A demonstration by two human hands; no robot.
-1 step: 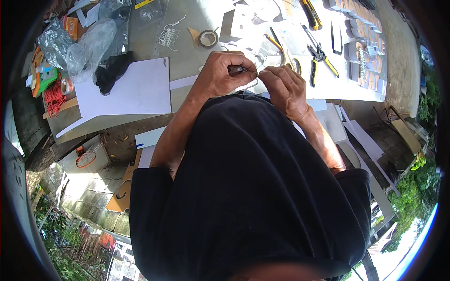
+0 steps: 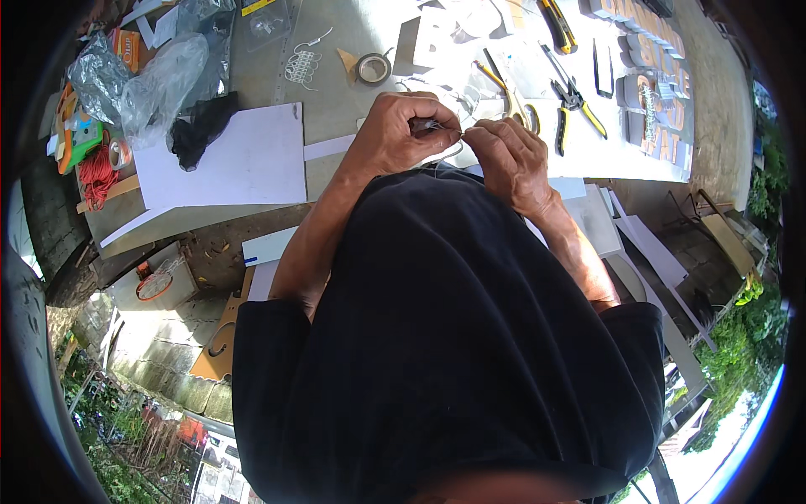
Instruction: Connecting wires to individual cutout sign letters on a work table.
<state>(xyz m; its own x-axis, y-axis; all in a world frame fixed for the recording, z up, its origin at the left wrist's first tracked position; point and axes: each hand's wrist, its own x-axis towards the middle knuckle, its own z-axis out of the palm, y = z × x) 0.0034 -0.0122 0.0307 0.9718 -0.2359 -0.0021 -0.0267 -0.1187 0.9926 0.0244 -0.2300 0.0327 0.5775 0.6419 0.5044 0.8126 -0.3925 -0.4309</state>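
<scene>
My left hand [image 2: 407, 130] is closed, thumb against fingers, on thin pale wire [image 2: 456, 151] that loops out below the fingertips. Close beside it, my right hand [image 2: 510, 155] pinches at the same spot, its fingertips almost meeting the left ones. The tiny piece between the fingertips is mostly hidden. Both hands are above the table's near edge, just beyond my dark shirt. Just past the right hand lie yellow-handled scissors [image 2: 512, 105]. More thin pale wire is on the table behind the hands.
Right of the scissors are yellow-black pliers [image 2: 571, 99], tweezers [image 2: 603, 69] and a yellow utility knife [image 2: 557, 27]. Several block letters [image 2: 659, 92] stand at the far right. A tape roll [image 2: 372, 69], coiled white wire [image 2: 302, 67], a white board [image 2: 243, 168] and plastic bags [image 2: 164, 84] lie leftward.
</scene>
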